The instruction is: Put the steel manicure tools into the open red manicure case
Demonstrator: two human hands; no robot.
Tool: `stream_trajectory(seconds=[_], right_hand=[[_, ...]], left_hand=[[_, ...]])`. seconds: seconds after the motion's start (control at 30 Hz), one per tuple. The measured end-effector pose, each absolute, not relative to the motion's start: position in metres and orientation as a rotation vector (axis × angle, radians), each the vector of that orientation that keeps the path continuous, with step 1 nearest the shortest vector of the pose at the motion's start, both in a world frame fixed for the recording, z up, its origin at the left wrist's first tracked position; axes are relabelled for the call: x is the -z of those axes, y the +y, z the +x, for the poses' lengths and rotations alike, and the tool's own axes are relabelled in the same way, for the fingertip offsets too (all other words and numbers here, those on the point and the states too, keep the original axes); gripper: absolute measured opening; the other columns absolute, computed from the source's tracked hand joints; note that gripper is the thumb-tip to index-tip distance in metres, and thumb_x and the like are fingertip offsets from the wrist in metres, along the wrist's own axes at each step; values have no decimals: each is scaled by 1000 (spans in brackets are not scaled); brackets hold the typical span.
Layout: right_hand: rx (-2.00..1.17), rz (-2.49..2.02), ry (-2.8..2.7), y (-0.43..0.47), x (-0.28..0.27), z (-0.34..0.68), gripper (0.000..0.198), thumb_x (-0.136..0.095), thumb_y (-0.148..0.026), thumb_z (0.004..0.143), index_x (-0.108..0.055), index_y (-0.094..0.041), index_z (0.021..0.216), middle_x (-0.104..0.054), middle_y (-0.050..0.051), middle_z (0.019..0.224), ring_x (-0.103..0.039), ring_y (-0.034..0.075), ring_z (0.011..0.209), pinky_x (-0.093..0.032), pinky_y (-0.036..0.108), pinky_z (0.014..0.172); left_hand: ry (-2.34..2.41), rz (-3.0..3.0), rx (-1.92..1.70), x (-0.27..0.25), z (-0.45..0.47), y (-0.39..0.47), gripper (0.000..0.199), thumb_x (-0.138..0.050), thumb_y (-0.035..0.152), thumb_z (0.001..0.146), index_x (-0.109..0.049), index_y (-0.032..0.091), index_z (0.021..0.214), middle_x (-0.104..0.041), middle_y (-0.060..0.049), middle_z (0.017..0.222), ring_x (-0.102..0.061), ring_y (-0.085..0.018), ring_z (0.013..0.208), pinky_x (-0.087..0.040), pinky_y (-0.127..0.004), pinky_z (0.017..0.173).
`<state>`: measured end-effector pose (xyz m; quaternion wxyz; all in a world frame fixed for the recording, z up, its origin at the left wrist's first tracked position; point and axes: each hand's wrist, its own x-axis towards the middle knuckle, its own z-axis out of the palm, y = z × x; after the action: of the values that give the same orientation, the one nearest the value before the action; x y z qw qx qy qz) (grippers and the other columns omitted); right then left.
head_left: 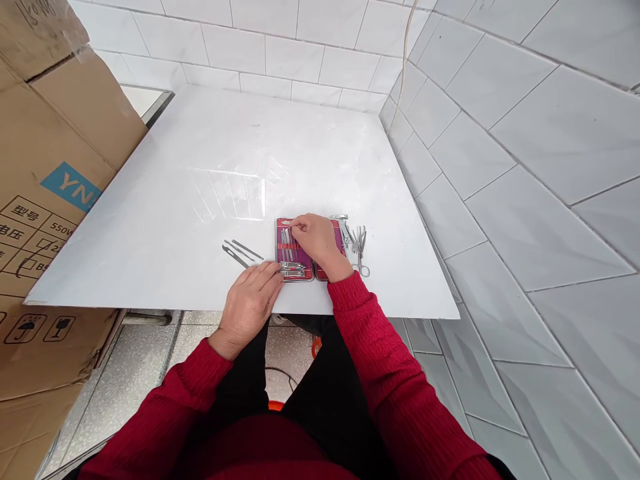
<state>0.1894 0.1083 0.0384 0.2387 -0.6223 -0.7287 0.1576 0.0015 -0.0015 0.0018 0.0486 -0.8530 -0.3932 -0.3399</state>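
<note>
**one open case, two hands on it, loose steel tools on both sides**

one open case (303, 256) with a red and purple lining lies flat near the near edge of the tabletop (210, 147), right of that edge's middle. it is probably set there for easy reach, and opened flat so that both halves are accessible.

the left hand (250, 300) lies at the case's near-left corner, fingers bent and close together, tips at the rim by the clippers; it seems placed to steady the case, though whether it grips anything i cannot tell. the right hand (317, 239) reaches across the case, thumb and forefinger nearly meeting by the top of the left half, a pose that suits thin pieces; whether one is pinched there, i cannot tell.

counting: two clippers (293, 273) lie along the case's near edge, and at least three slim tools (287, 245) stand side by side above them, seemingly kept in line by a band. three loose tools (235, 255) lie left of the case, spread apart, perhaps for easy picking. right of it, towards the tabletop's right edge, a cluster (361, 250) includes ring-handled scissors; overlap prevents a full count.
</note>
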Motion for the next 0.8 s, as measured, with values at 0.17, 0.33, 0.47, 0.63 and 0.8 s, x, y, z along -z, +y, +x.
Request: stream_trajectory(seconds=[0.17, 0.33, 0.47, 0.63, 0.8], right_hand=[[-426, -1695, -1955, 108, -35, 190, 31, -48, -18, 90, -78, -20, 95, -70, 1, 77, -61, 20, 75, -44, 30, 72], [-484, -1618, -1825, 105, -31, 187, 25, -53, -26, 93, -77, -20, 93, -69, 1, 77, -62, 19, 75, -45, 29, 71], [-489, -1548, -1808, 99, -34, 178, 23, -57, -29, 94, -77, -20, 91, -70, 1, 78, -61, 18, 71, -45, 29, 70], [-548, -1474, -2091, 92, -54, 151, 19, -60, -22, 92, -77, -20, 85, -74, 1, 85, -64, 17, 80, -43, 28, 73], [-457, -1582, -2440, 84, -74, 116, 23, -57, -15, 90, -78, -20, 80, -74, 2, 82, -62, 18, 79, -38, 29, 70]], left_hand=[[-1225, -2630, 1049, 0, 1, -2, 23, -52, 19, 107, -72, 20, 116, -75, -10, 126, -69, -25, 121, -57, -44, 105], [-1216, -2620, 1023, 1, 0, -3, 21, -52, 19, 108, -72, 19, 113, -75, -10, 126, -69, -24, 120, -56, -43, 104], [-1218, -2624, 990, 4, 0, -4, 20, -53, 17, 107, -71, 20, 114, -74, -10, 127, -69, -24, 122, -55, -43, 105], [-1208, -2574, 959, 7, 1, -4, 19, -53, 16, 106, -71, 16, 112, -75, -11, 126, -70, -24, 117, -55, -41, 105], [-1218, -2609, 929, 9, 2, -3, 20, -54, 14, 105, -70, 15, 116, -76, -12, 118, -70, -25, 112, -56, -43, 101]])
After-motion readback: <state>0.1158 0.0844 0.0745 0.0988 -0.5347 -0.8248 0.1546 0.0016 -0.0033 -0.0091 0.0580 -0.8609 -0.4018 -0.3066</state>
